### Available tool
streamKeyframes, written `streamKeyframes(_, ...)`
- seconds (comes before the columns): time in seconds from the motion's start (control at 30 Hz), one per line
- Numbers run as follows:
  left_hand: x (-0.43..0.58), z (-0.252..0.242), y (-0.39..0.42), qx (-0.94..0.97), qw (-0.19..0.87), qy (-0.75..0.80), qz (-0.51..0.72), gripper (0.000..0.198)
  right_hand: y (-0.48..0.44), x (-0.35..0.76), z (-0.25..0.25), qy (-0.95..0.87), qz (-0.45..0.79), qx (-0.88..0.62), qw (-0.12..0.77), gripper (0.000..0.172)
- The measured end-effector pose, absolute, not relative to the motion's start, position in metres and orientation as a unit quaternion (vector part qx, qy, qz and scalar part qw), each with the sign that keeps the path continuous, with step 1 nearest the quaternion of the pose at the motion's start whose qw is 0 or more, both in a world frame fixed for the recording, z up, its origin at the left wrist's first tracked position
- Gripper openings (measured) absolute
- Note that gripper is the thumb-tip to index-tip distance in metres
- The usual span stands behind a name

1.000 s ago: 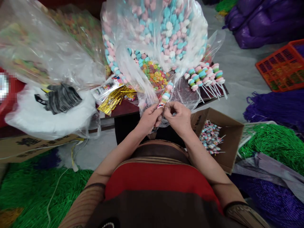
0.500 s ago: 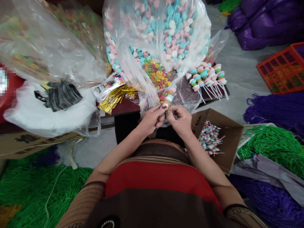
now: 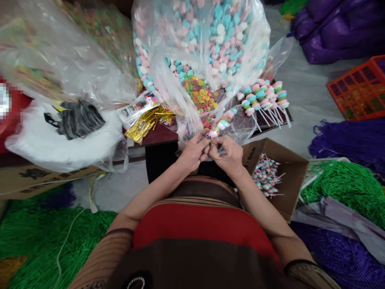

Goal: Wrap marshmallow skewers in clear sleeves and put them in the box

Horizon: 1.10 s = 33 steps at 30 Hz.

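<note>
A wrapped candy skewer [image 3: 221, 123] of pastel pieces tilts up and to the right between my hands. My left hand [image 3: 194, 151] is closed on its lower end. Pinched at the same end, beside a tiny gold tie, is my right hand [image 3: 227, 154]; the tie is too small to make out well. Just beyond lie ring candies [image 3: 200, 94] in an open plastic bag, below a big bag of pink, blue and white candies [image 3: 222, 40]. Unwrapped skewers [image 3: 263, 96] are piled to the right. Gold twist ties [image 3: 146, 125] lie to the left by printed wrappers [image 3: 138, 108].
A cardboard box [image 3: 293, 186] with wrapped skewers stands at my right. White plastic sleeves [image 3: 90, 150] with a dark striped cloth [image 3: 81, 120] lie at the left. Farther right are an orange crate [image 3: 355, 90] and green strands [image 3: 345, 190].
The candy skewer has tilted further to the right, and more of its length shows. Both hands stay together at its lower end, with a small shift of the fingers.
</note>
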State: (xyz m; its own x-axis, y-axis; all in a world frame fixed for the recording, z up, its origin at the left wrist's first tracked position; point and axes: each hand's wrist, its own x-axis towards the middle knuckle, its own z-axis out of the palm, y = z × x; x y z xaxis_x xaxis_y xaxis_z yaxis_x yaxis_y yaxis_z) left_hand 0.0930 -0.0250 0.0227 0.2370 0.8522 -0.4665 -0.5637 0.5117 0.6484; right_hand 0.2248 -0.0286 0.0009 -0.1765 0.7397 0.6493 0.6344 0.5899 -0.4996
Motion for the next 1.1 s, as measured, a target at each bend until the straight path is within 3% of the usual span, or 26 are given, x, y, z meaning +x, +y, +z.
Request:
streamKeyframes(0.1, 0.087, 0.027, -0.019, 0.211, 0.719, 0.416, 0.516, 0.034, -0.036, 0.224, -0.009, -0.782, 0.119, -0.431, 0.434, 0.014)
streamKeyframes(0.23, 0.074, 0.030, -0.014, 0.289, 0.626, 0.445, 0.572, 0.033, -0.044, 0.227, -0.008, -0.697, 0.297, -0.478, 0.445, 0.011)
streamKeyframes(0.4, 0.073, 0.027, -0.022, 0.428, 0.541, 0.507, 0.517, 0.028, -0.033, 0.234, 0.013, -0.560, 0.417, -0.511, 0.501, 0.030)
streamKeyframes(0.53, 0.078, 0.022, -0.026, 0.449, 0.533, 0.512, 0.502, 0.030, -0.029, 0.226, 0.011, -0.590, 0.344, -0.538, 0.494, 0.035)
streamKeyframes(0.77, 0.080, 0.011, -0.025, 0.407, 0.599, 0.485, 0.490, 0.035, -0.034, 0.215, 0.011, -0.684, 0.106, -0.531, 0.489, 0.007)
streamKeyframes(1.1, 0.084, 0.000, -0.025, 0.458, 0.575, 0.485, 0.473, 0.041, -0.026, 0.219, 0.003, -0.747, -0.022, -0.514, 0.421, 0.017)
